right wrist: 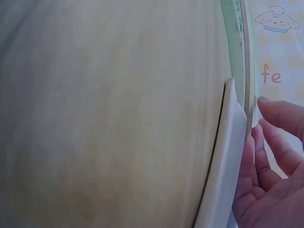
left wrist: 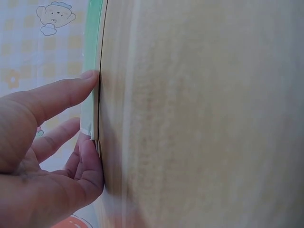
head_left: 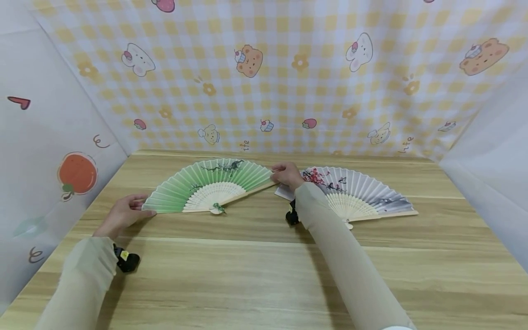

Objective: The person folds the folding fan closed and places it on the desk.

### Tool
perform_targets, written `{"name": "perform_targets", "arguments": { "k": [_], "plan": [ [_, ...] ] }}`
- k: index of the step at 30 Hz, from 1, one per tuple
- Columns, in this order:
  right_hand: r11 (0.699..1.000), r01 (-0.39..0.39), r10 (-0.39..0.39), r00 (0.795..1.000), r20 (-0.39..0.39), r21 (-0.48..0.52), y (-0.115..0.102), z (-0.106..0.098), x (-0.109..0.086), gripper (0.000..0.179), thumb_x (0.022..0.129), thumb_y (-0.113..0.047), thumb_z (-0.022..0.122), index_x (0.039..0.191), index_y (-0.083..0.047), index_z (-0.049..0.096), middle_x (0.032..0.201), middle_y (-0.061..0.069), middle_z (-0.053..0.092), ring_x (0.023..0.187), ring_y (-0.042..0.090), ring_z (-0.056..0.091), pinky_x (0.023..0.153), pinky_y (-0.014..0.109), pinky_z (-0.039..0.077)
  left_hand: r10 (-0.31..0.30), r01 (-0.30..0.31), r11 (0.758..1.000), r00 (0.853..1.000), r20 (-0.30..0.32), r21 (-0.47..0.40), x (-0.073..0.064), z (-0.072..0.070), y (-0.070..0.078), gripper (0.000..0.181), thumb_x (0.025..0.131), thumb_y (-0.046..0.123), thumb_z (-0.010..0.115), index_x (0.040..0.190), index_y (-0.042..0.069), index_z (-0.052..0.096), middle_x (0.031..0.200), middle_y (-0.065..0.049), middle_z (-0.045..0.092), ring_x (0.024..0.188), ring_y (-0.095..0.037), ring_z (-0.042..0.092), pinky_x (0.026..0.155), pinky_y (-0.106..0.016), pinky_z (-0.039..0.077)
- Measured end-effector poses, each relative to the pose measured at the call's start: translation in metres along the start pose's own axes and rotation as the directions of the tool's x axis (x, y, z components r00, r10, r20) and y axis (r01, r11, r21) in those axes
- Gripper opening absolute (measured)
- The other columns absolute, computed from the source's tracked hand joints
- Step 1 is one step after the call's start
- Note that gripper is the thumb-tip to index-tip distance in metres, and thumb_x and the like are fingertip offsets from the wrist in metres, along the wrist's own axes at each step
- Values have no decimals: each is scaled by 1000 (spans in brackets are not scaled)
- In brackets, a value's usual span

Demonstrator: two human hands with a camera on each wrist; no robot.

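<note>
An opened green folding fan with a dark branch print lies spread on the table. My left hand holds its left end, thumb on the edge and fingers curled around the tip, as the left wrist view shows. At its upper right end, my right hand grips the corner between thumb and fingers. A second opened fan, grey-white with red blossoms, lies to the right, partly hidden by my right hand and sleeve. Its pale left end is close beside my right fingers in the right wrist view.
The wooden table runs up to a yellow checked cloth with cartoon animals at the back. White cloth walls stand at the left and right. Each wrist carries a small black camera.
</note>
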State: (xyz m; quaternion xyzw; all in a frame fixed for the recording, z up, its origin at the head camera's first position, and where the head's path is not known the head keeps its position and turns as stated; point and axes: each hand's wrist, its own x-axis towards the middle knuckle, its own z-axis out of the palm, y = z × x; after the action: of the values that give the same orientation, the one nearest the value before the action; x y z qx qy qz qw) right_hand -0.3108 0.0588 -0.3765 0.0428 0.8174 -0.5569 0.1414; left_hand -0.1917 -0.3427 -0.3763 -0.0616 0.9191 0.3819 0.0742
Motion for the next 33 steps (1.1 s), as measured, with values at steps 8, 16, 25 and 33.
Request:
{"name": "perform_targets", "arguments": {
  "k": [8, 16, 25, 33],
  "plan": [
    [1000, 3, -2, 1000, -30, 16, -1, 0, -2, 35, 77, 3, 60, 112, -2, 58, 104, 12, 55, 78, 16, 49, 58, 21, 42, 8, -8, 1000, 1000, 15, 13, -3, -1, 3, 72, 79, 25, 67, 129, -11, 32, 109, -23, 47, 94, -26, 44, 70, -25, 40],
    [1000, 28, -28, 999, -46, 3, -1, 0, -6, 32, 77, 2, 61, 109, -2, 59, 100, 11, 55, 74, 16, 49, 56, 21, 43, 6, -6, 1000, 1000, 20, 14, -4, -2, 6, 70, 79, 24, 67, 128, -12, 32, 106, -20, 47, 90, -24, 45, 68, -24, 39],
    [996, 84, -87, 995, -55, -41, 1, 1, -3, 27, 75, 3, 63, 103, 2, 61, 92, 10, 56, 79, 17, 50, 63, 21, 45, 27, -28, 999, 999, 26, 29, -7, -5, 6, 69, 80, 27, 66, 129, -10, 34, 104, -18, 47, 87, -22, 44, 67, -22, 41],
    [995, 61, -63, 997, -33, -73, 0, -4, -6, 29, 77, 0, 64, 106, -1, 61, 96, 11, 58, 81, 17, 52, 66, 21, 46, 23, -23, 1000, 999, 37, 14, -8, -5, 7, 70, 80, 26, 65, 130, -9, 32, 95, -13, 44, 82, -21, 39, 63, -23, 37]
  ]
}}
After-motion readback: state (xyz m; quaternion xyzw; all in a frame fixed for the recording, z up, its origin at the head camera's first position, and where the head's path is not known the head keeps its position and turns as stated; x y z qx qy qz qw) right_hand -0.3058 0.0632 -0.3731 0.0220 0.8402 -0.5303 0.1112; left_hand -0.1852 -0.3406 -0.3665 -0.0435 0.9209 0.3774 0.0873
